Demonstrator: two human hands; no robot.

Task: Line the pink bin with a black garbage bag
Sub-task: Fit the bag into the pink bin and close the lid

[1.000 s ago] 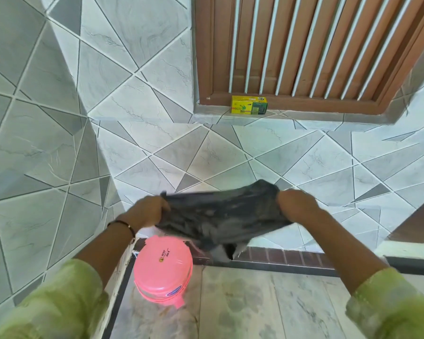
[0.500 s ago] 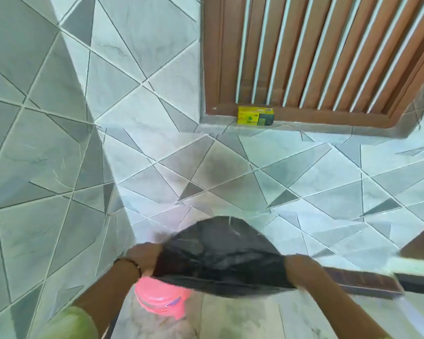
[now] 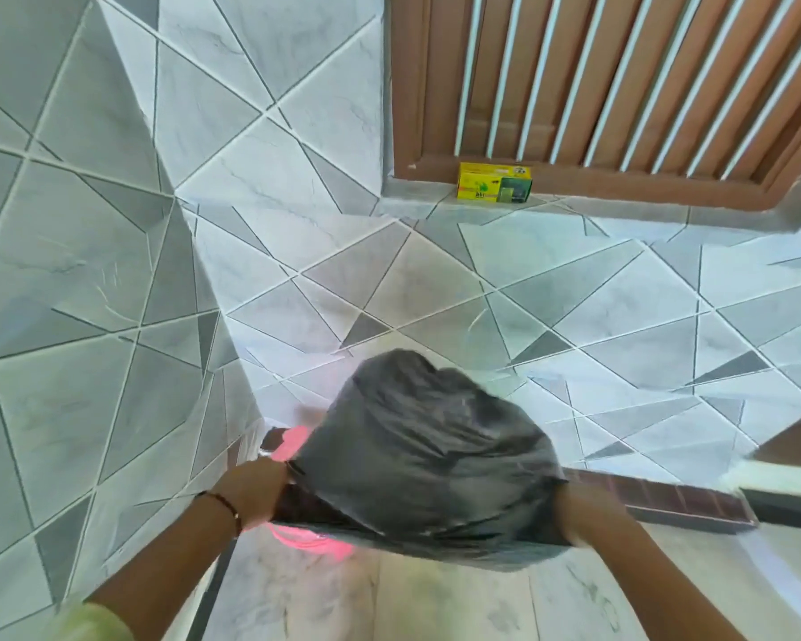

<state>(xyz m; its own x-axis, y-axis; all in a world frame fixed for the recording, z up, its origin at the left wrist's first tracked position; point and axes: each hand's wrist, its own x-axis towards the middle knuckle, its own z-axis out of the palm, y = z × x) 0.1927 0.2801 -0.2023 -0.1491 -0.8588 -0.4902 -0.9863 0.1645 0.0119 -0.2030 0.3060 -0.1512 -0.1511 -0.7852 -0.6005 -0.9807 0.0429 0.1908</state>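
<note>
A black garbage bag (image 3: pixel 428 460) billows up, full of air, between my two hands in the lower middle of the head view. My left hand (image 3: pixel 255 490) grips the bag's left edge. My right hand (image 3: pixel 579 511) grips its right edge, partly hidden by the plastic. The pink bin (image 3: pixel 308 538) stands on the floor in the corner below the bag. Only slivers of it show under and left of the bag.
Grey tiled walls meet in a corner right behind the bin. A yellow box (image 3: pixel 495 187) sits on the sill of a brown slatted window (image 3: pixel 620 76). A dark brick-red skirting (image 3: pixel 667 501) runs along the right wall at floor level.
The bag went from a stretched flat sheet to an air-filled dome. Both hands dropped lower in view, and the bag now covers most of the pink bin.
</note>
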